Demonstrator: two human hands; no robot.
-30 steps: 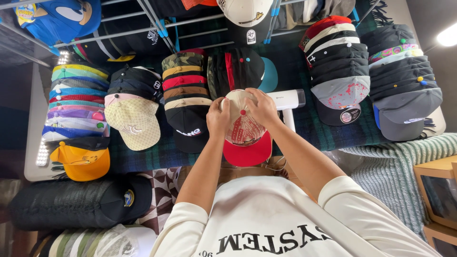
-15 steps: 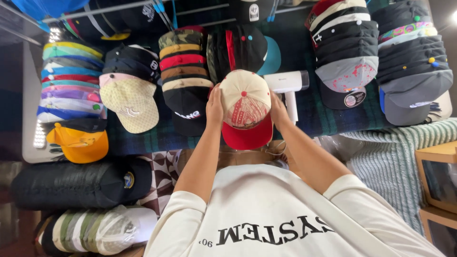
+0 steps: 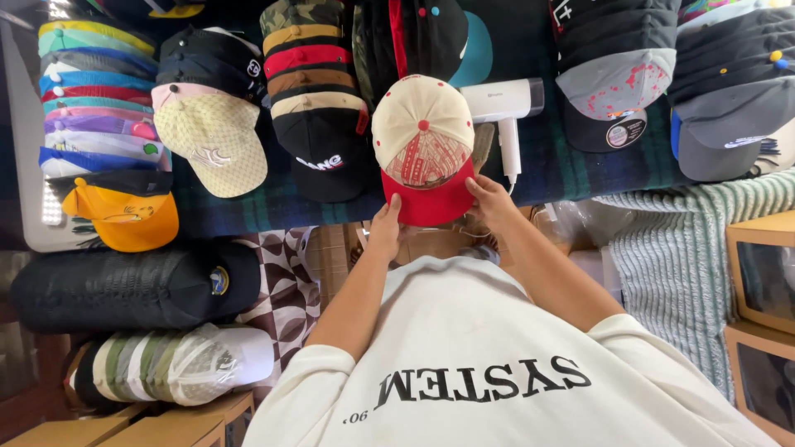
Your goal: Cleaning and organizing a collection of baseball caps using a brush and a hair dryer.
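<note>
Nearest is the person's cream sweatshirt (image 3: pixel 497 364) with dark lettering, filling the lower middle of the view. To its left lie a black bolster-shaped bag (image 3: pixel 124 290) and a row of pale caps in clear wrap (image 3: pixel 166 372); to its right a ribbed green-grey blanket (image 3: pixel 687 240) and wooden boxes (image 3: pixel 762 273). The only open room is the narrow gap between the sweatshirt and the near edge of the bench (image 3: pixel 273 211), which is covered in dark plaid cloth.

Both forearms reach forward across that gap. The left hand (image 3: pixel 386 225) pinches the near left edge of the brim, thumb on top and fingers curled under. The right hand (image 3: pixel 490 199) grips the near right edge of the brim in the same way, fingers bent and closed on it.

The cap (image 3: pixel 424 145) is held at the bench's near edge, brim pointing toward the person. Its crown is cream with a red top button and red eyelets, the front panel bears a red drawn design, and the flat brim is solid red.

Just right of the cap lies a white handheld steamer (image 3: pixel 503 108). Left of it stand a stack of black, red and tan caps (image 3: pixel 319 108), a beige patterned cap (image 3: pixel 211 136) and an orange cap (image 3: pixel 124 217) under a pastel stack (image 3: pixel 95 99). Farther right sit grey and black cap stacks (image 3: pixel 662 74).
</note>
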